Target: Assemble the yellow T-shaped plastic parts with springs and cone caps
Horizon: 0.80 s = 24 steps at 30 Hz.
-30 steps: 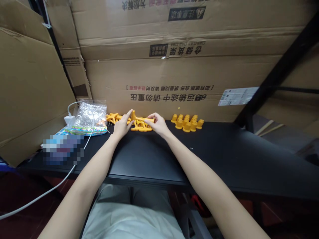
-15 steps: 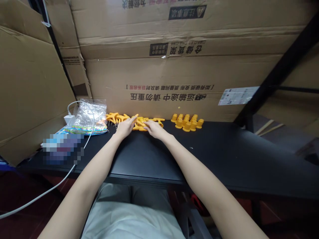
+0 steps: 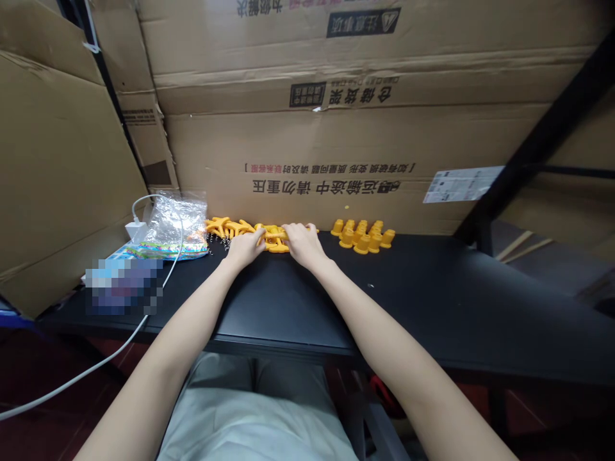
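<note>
In the head view, my left hand (image 3: 246, 248) is closed at the left side of a pile of yellow plastic pieces (image 3: 276, 247), thumb against one. From the right, my right hand (image 3: 303, 244) curls over a yellow plastic piece (image 3: 277, 235) that spans the gap between both hands; its ends are hidden by the fingers. Left of my left hand lie several yellow-handled corkscrews (image 3: 220, 224) with thin metal spirals. A group of yellow flanged caps (image 3: 361, 241) stands to the right of my right hand.
A clear plastic bag (image 3: 173, 221) with a colourful lower edge lies at the left, beside a white plug (image 3: 136, 229) and its cable (image 3: 108, 360). Cardboard (image 3: 288, 137) walls the back of the black tabletop (image 3: 288, 307). A black metal post (image 3: 526, 150) slants at the right.
My right hand has turned and now curls over the yellow pieces. My left hand has shifted slightly right and lower, its raised finger now down. The caps have stayed put.
</note>
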### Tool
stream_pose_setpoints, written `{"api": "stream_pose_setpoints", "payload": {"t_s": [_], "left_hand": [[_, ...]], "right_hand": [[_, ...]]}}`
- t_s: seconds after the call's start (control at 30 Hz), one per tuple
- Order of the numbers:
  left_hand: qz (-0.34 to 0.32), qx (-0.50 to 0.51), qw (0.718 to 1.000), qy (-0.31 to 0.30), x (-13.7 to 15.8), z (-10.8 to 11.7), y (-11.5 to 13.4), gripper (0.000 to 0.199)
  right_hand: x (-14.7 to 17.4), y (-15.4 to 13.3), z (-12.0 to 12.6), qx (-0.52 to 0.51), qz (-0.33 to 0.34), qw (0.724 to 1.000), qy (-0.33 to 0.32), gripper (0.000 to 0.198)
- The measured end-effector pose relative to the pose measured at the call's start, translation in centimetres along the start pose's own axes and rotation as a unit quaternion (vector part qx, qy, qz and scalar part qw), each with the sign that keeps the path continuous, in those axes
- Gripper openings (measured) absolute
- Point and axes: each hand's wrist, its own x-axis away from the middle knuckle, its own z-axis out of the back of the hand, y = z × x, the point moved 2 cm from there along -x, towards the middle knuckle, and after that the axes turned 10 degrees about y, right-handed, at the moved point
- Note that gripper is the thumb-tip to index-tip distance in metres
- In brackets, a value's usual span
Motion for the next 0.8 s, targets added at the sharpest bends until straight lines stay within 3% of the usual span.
{"api": "stream_pose_setpoints", "payload": {"t_s": [0.23, 0.4, 0.5, 0.6, 0.73, 0.8], "left_hand": [[0.016, -0.015, 1.000, -0.020, 0.0, -0.1, -0.7, 0.034], [0.031, -0.020, 0.999, -0.023, -0.1, -0.2, -1.0, 0.033], [0.061, -0.016, 0.998, -0.019, -0.2, -0.4, -1.9, 0.031], [0.103, 0.002, 0.995, 0.003, -0.4, -0.5, -2.8, 0.031], [0.149, 0.037, 0.987, 0.037, -0.4, -0.7, -3.2, 0.029], [0.158, 0.049, 0.985, 0.047, -0.4, -0.7, -3.1, 0.028]], "right_hand": [[0.4, -0.3, -0.5, -0.015, 0.039, 0.998, -0.046, 0.023], [0.1, 1.1, 0.0, 0.027, 0.004, 1.000, -0.010, 0.024], [0.1, 3.2, 0.7, 0.050, -0.085, 0.995, 0.021, 0.022], [0.3, 6.1, 1.1, 0.068, -0.228, 0.971, 0.014, 0.030], [1.5, 10.3, 0.8, 0.068, -0.408, 0.906, -0.095, 0.034], [2.3, 12.2, 0.1, 0.068, -0.452, 0.879, -0.135, 0.039]]}}
